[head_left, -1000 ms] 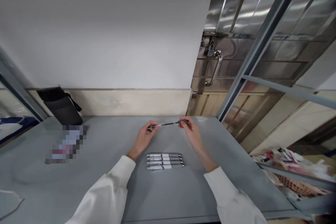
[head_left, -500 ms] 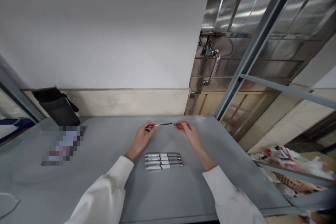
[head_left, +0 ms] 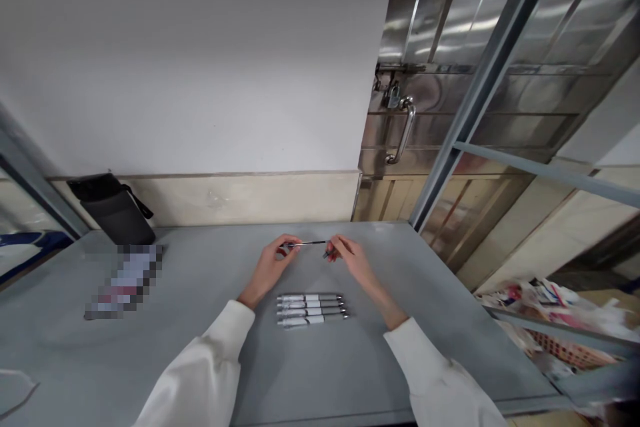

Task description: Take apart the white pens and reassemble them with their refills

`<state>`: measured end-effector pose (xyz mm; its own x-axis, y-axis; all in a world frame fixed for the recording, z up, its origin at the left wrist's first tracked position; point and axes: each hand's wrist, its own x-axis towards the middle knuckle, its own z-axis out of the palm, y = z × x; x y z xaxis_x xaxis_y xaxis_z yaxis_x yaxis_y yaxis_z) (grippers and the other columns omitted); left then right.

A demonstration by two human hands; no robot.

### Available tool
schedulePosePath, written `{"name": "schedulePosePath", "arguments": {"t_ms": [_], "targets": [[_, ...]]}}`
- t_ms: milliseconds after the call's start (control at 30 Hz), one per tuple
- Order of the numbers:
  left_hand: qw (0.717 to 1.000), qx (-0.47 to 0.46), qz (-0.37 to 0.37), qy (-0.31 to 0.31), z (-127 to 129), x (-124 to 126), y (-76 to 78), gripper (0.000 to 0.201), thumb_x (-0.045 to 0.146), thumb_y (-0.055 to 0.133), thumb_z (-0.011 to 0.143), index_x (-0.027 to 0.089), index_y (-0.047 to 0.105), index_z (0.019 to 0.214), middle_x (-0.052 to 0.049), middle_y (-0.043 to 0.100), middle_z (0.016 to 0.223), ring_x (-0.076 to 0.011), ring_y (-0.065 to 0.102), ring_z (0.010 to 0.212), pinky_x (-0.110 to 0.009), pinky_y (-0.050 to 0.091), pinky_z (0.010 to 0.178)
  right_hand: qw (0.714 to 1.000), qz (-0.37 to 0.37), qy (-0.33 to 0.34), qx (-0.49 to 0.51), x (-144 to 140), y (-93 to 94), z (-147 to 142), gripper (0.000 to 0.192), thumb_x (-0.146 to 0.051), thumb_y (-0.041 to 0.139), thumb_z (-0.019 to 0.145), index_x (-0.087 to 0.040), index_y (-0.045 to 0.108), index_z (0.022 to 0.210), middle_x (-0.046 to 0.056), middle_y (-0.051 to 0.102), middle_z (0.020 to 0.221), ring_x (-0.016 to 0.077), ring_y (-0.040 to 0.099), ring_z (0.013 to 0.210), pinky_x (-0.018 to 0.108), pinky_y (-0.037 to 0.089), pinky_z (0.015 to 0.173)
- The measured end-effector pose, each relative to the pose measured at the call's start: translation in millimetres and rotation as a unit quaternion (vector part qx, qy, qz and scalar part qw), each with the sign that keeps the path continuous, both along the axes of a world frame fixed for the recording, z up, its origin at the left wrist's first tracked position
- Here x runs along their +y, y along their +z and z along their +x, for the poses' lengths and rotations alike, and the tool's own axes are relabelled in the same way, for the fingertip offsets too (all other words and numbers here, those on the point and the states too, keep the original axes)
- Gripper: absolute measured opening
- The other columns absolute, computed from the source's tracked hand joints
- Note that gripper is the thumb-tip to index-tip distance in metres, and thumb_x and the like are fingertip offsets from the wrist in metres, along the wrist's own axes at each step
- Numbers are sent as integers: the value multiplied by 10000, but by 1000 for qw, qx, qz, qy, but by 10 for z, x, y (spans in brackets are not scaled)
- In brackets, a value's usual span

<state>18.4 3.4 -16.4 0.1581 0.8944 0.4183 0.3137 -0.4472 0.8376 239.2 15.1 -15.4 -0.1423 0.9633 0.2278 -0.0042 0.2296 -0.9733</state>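
My left hand (head_left: 274, 261) is closed in a pinch on one end of a thin pen refill (head_left: 314, 242), which has a clear part and a black part. The refill lies nearly level above the table. At its other end, my right hand (head_left: 354, 262) is closed, with a small dark pen part (head_left: 328, 255) sticking out below its fingertips. Whether the right fingers also touch the refill I cannot tell. Below both hands, several white and silver pens (head_left: 311, 309) lie side by side on the grey table (head_left: 320, 373).
A black bottle (head_left: 117, 210) with a strap leans at the back left. In front of it lies a blurred-out object (head_left: 127, 280). A grey metal frame post (head_left: 450, 147) rises at the right table edge, beside a shelf with a pink basket (head_left: 570, 349) and plastic bags.
My right hand has shifted slightly left, and the dark part now points down below its fingers instead of lying in line with the refill. The pens on the table have not moved.
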Motion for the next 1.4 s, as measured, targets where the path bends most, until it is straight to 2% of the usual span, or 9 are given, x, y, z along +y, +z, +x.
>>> {"name": "schedulePosePath", "arguments": {"t_ms": [67, 133, 267, 400, 767, 933, 1267, 1400], "targets": [[1000, -3, -4, 3, -3, 5, -2, 222, 394, 587, 900, 229, 688, 1009, -26, 705, 1048, -182, 631, 944, -264, 448, 774, 999, -15, -2, 33, 23, 11, 24, 505, -684, 582, 768, -193, 565, 650, 22, 611, 678, 150, 570, 553, 291, 461, 571], [1000, -8, -13, 14, -13, 16, -6, 232, 406, 590, 895, 228, 688, 1005, -27, 704, 1048, -185, 633, 950, -263, 449, 765, 998, -7, -34, 46, 29, 32, 70, 491, -658, 575, 788, -192, 556, 636, 21, 608, 666, 147, 562, 560, 285, 456, 575], [999, -17, -22, 43, -43, 38, -15, 259, 427, 587, 887, 223, 685, 1012, -34, 708, 1045, -191, 638, 941, -266, 456, 751, 990, 36, -136, 24, 12, 78, 179, 479, -622, 522, 849, -199, 536, 625, 9, 589, 615, 145, 541, 556, 279, 438, 578], [998, -22, -17, 54, -57, 40, -17, 262, 428, 581, 885, 222, 679, 1012, -38, 710, 1043, -198, 637, 960, -264, 455, 738, 983, 67, -173, -6, 0, 101, 229, 484, -622, 469, 887, -206, 545, 651, 20, 609, 643, 158, 544, 578, 289, 438, 597], [998, -16, -29, 46, -50, 51, -15, 276, 442, 569, 887, 225, 677, 1018, -31, 704, 1026, -184, 634, 876, -268, 447, 730, 978, 93, -176, -58, 17, 56, 223, 497, -666, 451, 884, -199, 620, 917, 76, 687, 890, 182, 617, 688, 311, 503, 683], [999, -10, -20, 45, -55, 52, -10, 281, 446, 563, 892, 227, 678, 1024, -34, 707, 1047, -197, 626, 933, -265, 443, 731, 978, 103, -159, -88, 10, 53, 224, 468, -637, 494, 874, -206, 639, 984, 61, 670, 842, 192, 627, 686, 304, 498, 646], [998, -11, -28, 47, -63, 54, -13, 291, 463, 576, 878, 229, 683, 1013, -32, 712, 1026, -200, 641, 921, -275, 455, 732, 976, 100, -164, -99, -47, 137, 226, 426, -601, 544, 854, -214, 657, 994, 42, 667, 799, 181, 620, 666, 293, 479, 641], [999, -7, -25, 47, -62, 47, -21, 286, 460, 569, 886, 233, 683, 1016, -30, 710, 1034, -199, 640, 923, -278, 456, 737, 984, 72, -152, -63, -10, 102, 238, 433, -616, 548, 840, -203, 663, 898, 48, 674, 805, 173, 610, 659, 293, 489, 639]]}}
